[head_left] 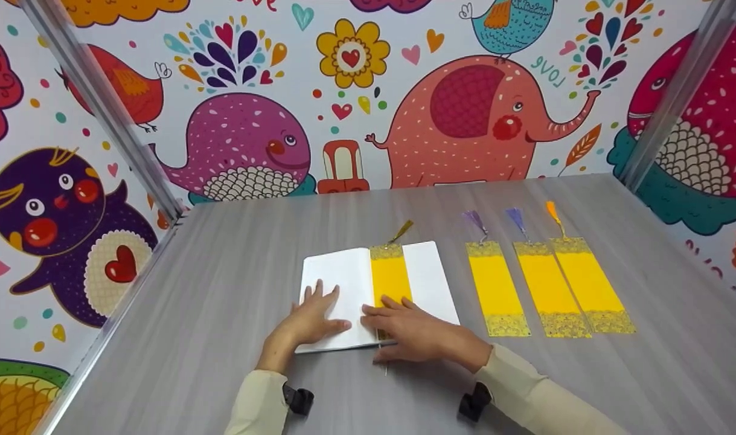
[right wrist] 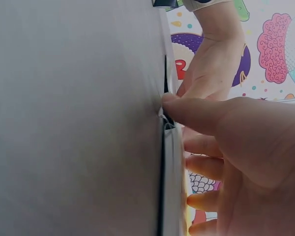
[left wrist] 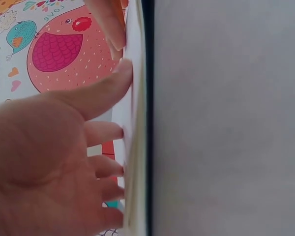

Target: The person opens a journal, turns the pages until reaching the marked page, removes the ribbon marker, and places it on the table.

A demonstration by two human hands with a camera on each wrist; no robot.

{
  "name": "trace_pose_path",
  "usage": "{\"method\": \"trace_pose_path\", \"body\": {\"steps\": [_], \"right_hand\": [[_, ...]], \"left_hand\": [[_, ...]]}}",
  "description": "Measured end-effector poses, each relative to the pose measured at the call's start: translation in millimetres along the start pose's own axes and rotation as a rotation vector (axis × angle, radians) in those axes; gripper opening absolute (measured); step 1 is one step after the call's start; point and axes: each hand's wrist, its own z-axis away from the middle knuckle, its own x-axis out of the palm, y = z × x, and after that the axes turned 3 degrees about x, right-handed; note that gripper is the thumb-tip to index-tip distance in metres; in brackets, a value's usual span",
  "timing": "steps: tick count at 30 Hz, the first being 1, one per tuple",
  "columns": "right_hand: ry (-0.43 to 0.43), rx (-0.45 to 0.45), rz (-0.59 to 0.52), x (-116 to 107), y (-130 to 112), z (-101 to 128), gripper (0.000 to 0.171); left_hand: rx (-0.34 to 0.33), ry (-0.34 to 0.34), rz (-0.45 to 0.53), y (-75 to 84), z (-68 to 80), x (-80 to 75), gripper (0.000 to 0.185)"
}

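Observation:
An open white notebook (head_left: 343, 278) lies on the grey table (head_left: 223, 290) with a yellow bookmark (head_left: 390, 277) laid along its middle, its tassel sticking out past the top. My left hand (head_left: 312, 317) lies flat on the left page, fingers straight (left wrist: 104, 132). My right hand (head_left: 413, 329) rests flat across the lower right page and the bookmark's bottom end, with its thumb (right wrist: 187, 108) at the book's near edge. The notebook's edge (left wrist: 136, 147) shows side-on in both wrist views.
Three more yellow bookmarks (head_left: 496, 289) (head_left: 547, 289) (head_left: 591, 284) with purple and orange tassels lie side by side to the right of the notebook. Cartoon-patterned walls (head_left: 464, 109) and metal posts (head_left: 102, 103) close in the table on three sides.

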Motion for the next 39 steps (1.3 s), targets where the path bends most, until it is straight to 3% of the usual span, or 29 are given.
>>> {"method": "trace_pose_path", "body": {"steps": [7, 13, 20, 24, 32, 39], "right_hand": [[0.119, -0.037, -0.069, -8.5, 4.3, -4.3, 0.050], [0.296, -0.030, -0.247, -8.4, 14.3, -10.3, 0.049], [0.549, 0.087, -0.456, -8.4, 30.5, -20.5, 0.054], [0.638, 0.194, -0.532, -9.1, 41.4, -26.4, 0.054], [0.613, 0.430, -0.621, -14.7, 58.5, -36.5, 0.060], [0.521, 0.557, -0.573, -20.9, 56.8, -48.5, 0.075]], "left_hand": [[-0.002, -0.001, -0.006, 1.3, -0.1, -0.1, 0.078], [0.005, -0.006, 0.009, 0.6, 0.4, -0.6, 0.078], [-0.007, -0.017, -0.016, 1.9, -1.1, 0.2, 0.078], [-0.017, -0.022, -0.033, 3.1, -1.8, -0.4, 0.078], [-0.019, -0.024, -0.036, 3.4, -1.6, 0.4, 0.078], [-0.018, -0.024, -0.037, 2.4, -1.3, 0.6, 0.078]]}}
